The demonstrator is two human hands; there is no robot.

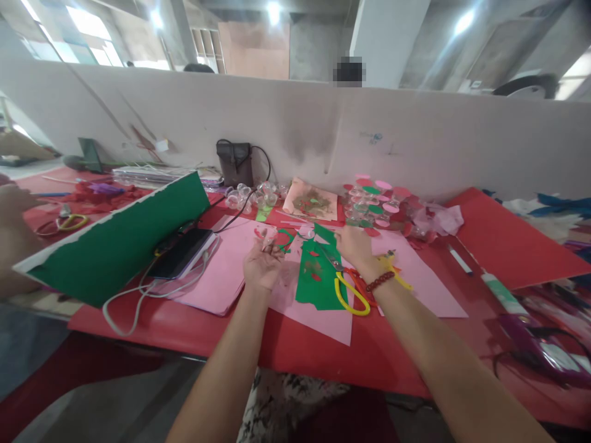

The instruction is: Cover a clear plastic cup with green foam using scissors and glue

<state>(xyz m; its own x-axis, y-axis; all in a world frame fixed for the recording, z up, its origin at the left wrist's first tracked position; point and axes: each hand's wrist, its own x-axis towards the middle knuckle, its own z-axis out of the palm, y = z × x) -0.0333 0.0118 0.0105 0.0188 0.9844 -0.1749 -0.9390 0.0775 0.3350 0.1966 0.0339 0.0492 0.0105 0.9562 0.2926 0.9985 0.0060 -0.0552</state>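
My left hand [264,266] is turned palm up, its fingers curled around a small see-through plastic cup [265,232] with pinkish red in it. To the right, my right hand [354,245] points away from me with its fingers drawn together beside a strip of green paper [325,234]; whatever they pinch is hidden. Under and between the hands lies a cut green sheet [307,289] on pink paper [332,329]. Scissors with yellow handles [351,301] rest on the green sheet, and an orange-red handle [359,282] shows by my right wrist.
Several see-through cups with pink, red and green discs [369,200] stand at the back. A stained paper piece [311,200] lies beside them. At left are a phone [181,253], a white cable [138,307] and an upright green board [124,237]. Another person's arm [16,240] shows beyond.
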